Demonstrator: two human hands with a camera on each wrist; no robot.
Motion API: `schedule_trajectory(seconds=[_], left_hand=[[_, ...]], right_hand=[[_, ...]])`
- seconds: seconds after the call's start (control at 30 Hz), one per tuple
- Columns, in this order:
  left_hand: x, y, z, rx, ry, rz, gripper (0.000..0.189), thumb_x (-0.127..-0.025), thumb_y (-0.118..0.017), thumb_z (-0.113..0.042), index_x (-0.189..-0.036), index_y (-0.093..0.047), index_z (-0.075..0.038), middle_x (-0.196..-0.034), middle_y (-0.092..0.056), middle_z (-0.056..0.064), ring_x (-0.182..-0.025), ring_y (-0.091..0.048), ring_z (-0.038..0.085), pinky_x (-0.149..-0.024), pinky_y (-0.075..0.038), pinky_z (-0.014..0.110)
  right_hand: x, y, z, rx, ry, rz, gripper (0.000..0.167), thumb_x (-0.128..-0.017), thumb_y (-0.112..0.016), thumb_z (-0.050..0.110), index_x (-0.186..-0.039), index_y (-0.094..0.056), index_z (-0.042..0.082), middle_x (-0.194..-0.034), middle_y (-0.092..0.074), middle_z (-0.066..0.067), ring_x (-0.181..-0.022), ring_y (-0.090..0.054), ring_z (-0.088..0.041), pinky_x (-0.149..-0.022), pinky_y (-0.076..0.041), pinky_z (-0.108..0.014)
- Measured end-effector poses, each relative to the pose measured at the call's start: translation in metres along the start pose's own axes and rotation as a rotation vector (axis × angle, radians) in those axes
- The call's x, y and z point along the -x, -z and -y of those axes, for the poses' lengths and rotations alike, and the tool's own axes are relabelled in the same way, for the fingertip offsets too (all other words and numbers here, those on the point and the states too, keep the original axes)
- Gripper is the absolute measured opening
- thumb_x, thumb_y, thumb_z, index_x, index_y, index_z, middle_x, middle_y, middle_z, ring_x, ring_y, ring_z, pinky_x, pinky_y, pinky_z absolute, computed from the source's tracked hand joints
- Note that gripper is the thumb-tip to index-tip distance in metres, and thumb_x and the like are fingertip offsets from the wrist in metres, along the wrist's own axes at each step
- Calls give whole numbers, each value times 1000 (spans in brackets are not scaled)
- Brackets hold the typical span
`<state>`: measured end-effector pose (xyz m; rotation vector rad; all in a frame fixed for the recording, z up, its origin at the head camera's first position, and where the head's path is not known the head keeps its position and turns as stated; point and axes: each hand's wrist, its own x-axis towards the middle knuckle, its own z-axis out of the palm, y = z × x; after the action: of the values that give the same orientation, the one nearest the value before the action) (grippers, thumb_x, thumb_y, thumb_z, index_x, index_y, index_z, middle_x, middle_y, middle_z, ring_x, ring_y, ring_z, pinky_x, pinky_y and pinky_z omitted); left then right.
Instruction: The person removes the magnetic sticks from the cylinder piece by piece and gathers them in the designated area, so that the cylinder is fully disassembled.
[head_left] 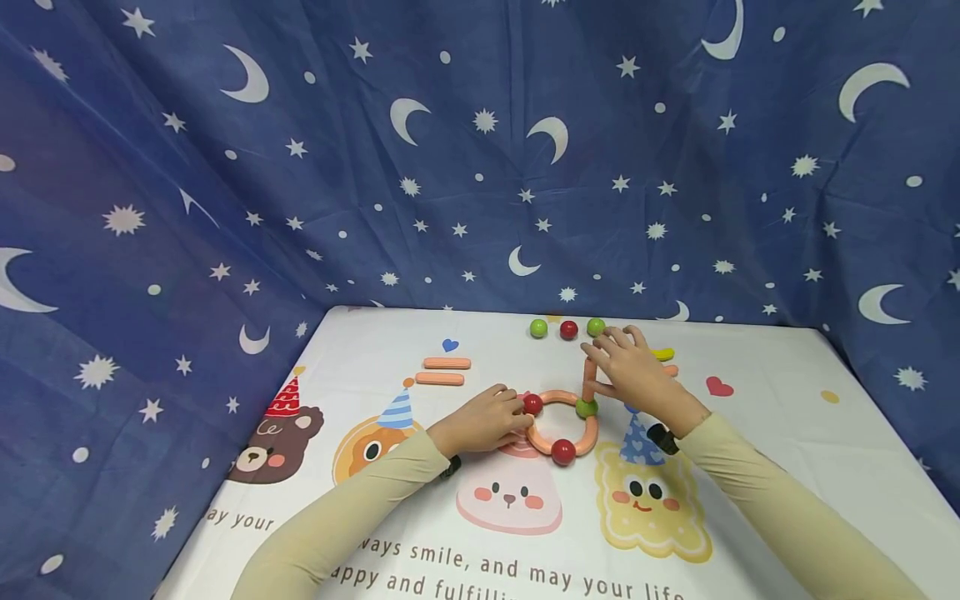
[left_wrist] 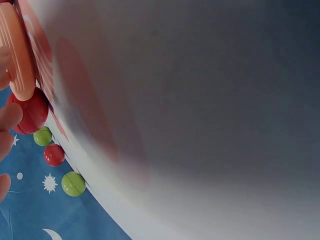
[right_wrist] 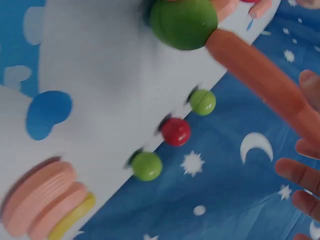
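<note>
A ring of curved orange rods (head_left: 588, 437) lies on the cloth, joined by a red ball (head_left: 563, 452) at the front, another red ball (head_left: 532, 404) at the left and a green ball (head_left: 587, 408) at the back right. A straight orange rod (head_left: 589, 379) stands up from the green ball. My right hand (head_left: 630, 367) pinches this rod near its top, with the other fingers spread. My left hand (head_left: 483, 419) holds the ring's left side; in the left wrist view its fingertips (left_wrist: 11, 116) lie on the red ball and a curved rod (left_wrist: 19, 57).
Behind the ring, two green balls (head_left: 538, 328) and a red ball (head_left: 568, 330) stand in a row. Two straight orange rods (head_left: 440, 379) lie to the left. Beyond my right hand lie a yellow piece (head_left: 663, 354) and orange curved pieces (right_wrist: 42, 195).
</note>
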<state>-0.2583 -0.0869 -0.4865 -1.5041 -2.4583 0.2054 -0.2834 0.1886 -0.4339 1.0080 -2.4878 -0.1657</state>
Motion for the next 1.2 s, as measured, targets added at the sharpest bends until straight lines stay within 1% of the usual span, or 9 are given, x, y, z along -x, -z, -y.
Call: schedule_trajectory(seconds=[0.2,0.37,0.53,0.7,0.83,0.9,0.97,1.1,1.2], left_hand=[[0,-1,0,-9,2,6,16,-85,-67,-33,-99,-62,-26,-97,-64,-5,-91,-58,15,-88,-44,31],[0,0,0,2,1,5,15,-86,-65,-34,-99,-63,-26,-94,-63,-6,-89,-57,14,-88,-44,30],[-4,4,2,-8,-2,23,22,-88,-64,-35,-106,-64,-24,-99,-64,-5,-95,-57,15,-94,-43,32],[-24,16,4,-81,60,-28,23,-89,-61,-34,-109,-60,-22,-96,-63,-5,-92,-57,15,-90,-44,31],[-51,28,5,-156,134,-93,39,-91,-56,-44,-119,-55,-18,-99,-63,-3,-95,-59,16,-90,-45,31],[-64,33,5,-177,162,-108,48,-90,-54,-49,-126,-52,-16,-104,-63,-1,-99,-58,16,-92,-44,32],[-75,38,5,-182,177,-112,49,-90,-52,-51,-126,-52,-18,-105,-63,-1,-101,-58,16,-93,-43,32],[-89,44,4,-218,150,-77,35,-90,-54,-47,-113,-57,-21,-106,-62,-3,-102,-57,15,-94,-42,32],[-90,47,3,-227,128,-42,29,-90,-56,-45,-108,-59,-23,-105,-62,-3,-104,-57,15,-97,-42,34]], right_hand=[[14,-14,-6,-28,-55,1,62,-70,-78,46,-113,-62,5,-102,-63,-12,-106,-53,-32,-89,-40,-53],[25,-32,-2,-57,-33,47,55,-74,-73,50,-105,-63,5,-101,-63,-12,-104,-53,-32,-90,-42,-54],[32,-45,1,-127,-24,64,46,-75,-73,47,-98,-65,7,-98,-63,-10,-102,-54,-31,-89,-41,-55],[34,-50,2,-173,-11,63,42,-74,-75,42,-98,-66,10,-97,-64,-9,-101,-53,-30,-86,-41,-54],[35,-51,3,-185,-12,85,44,-74,-75,43,-101,-68,10,-99,-64,-9,-101,-54,-29,-87,-41,-54],[35,-51,4,-187,-15,97,44,-74,-74,45,-102,-68,11,-99,-65,-8,-102,-54,-28,-87,-41,-53],[35,-51,4,-189,-11,99,43,-75,-74,45,-102,-69,13,-99,-65,-8,-101,-54,-28,-87,-41,-53],[35,-50,6,-192,15,84,39,-76,-73,45,-101,-71,15,-97,-64,-8,-99,-54,-28,-86,-41,-52],[35,-49,7,-189,31,75,37,-76,-73,44,-99,-71,16,-96,-63,-7,-97,-53,-28,-86,-40,-51]])
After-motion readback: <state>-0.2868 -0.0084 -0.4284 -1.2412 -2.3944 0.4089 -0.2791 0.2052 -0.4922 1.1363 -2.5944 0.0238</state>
